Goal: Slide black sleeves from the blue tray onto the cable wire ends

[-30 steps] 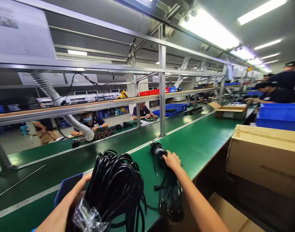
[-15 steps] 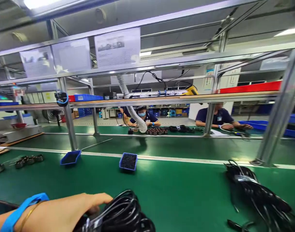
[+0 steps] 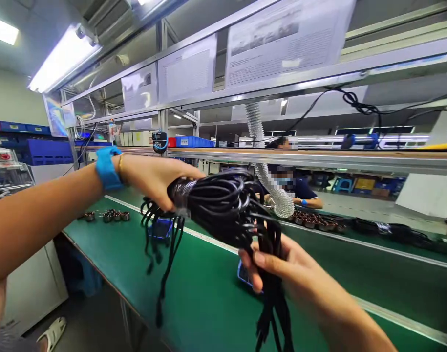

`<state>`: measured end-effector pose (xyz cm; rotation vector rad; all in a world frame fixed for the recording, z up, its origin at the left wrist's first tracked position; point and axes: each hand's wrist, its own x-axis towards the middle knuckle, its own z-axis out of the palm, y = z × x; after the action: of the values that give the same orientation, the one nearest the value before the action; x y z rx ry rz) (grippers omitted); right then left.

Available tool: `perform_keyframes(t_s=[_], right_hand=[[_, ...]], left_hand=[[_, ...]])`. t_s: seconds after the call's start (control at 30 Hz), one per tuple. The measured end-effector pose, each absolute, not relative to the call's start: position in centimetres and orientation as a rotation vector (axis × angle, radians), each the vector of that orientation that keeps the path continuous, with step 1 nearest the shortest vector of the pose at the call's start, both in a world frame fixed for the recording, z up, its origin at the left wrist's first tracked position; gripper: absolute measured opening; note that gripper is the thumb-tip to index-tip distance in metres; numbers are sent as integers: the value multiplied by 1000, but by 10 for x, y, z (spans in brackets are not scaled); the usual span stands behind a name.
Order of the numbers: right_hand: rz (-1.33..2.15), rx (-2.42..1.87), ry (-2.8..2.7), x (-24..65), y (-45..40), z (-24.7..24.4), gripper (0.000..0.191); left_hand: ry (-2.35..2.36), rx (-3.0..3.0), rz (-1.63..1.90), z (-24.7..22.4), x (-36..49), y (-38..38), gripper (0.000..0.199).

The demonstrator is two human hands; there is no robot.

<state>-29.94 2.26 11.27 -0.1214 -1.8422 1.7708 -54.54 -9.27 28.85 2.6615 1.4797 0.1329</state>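
Observation:
A thick bundle of black cables (image 3: 223, 200) is held up above the green bench. My left hand (image 3: 153, 181), with a blue band at the wrist, is closed round the bundle's left end, where clear wrap binds it. Loose cable ends dangle below that hand. Lower right, my right hand (image 3: 278, 264) grips the strands that hang from the bundle's other end, thumb and fingers round them. Partly hidden behind the cables are two blue trays, one on the left (image 3: 160, 228) and one behind my right hand (image 3: 244, 275).
The green bench (image 3: 201, 303) has its near edge at lower left. Small metal rings (image 3: 115, 215) lie at its left. A flexible duct (image 3: 258, 132) hangs from the metal frame. Across the bench are a co-worker (image 3: 306, 190), more metal parts (image 3: 314, 220) and another cable bundle (image 3: 388, 227).
The cable bundle has been raised from low over the bench, and my right hand has come into view holding its hanging strands. The view has turned left.

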Motion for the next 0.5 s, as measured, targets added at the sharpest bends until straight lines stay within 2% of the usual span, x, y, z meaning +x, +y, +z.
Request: perform_keyframes(t_s=[0.13, 0.27, 0.3, 0.4, 0.5], right_hand=[[1547, -223, -1999, -317, 71, 154, 26], [1161, -366, -2321, -319, 100, 166, 7], [1043, -415, -2418, -316, 102, 164, 6], [601, -582, -2686, -301, 100, 137, 20], [216, -661, -2838, -289, 90, 72, 35]], left_hand=[[1548, 2908, 177, 300, -578, -37, 46], [1409, 3129, 315, 265, -602, 5, 47], [1405, 3126, 367, 246, -606, 12, 48], [1501, 2980, 545, 164, -620, 21, 56], [1592, 2827, 577, 59, -638, 17, 70]])
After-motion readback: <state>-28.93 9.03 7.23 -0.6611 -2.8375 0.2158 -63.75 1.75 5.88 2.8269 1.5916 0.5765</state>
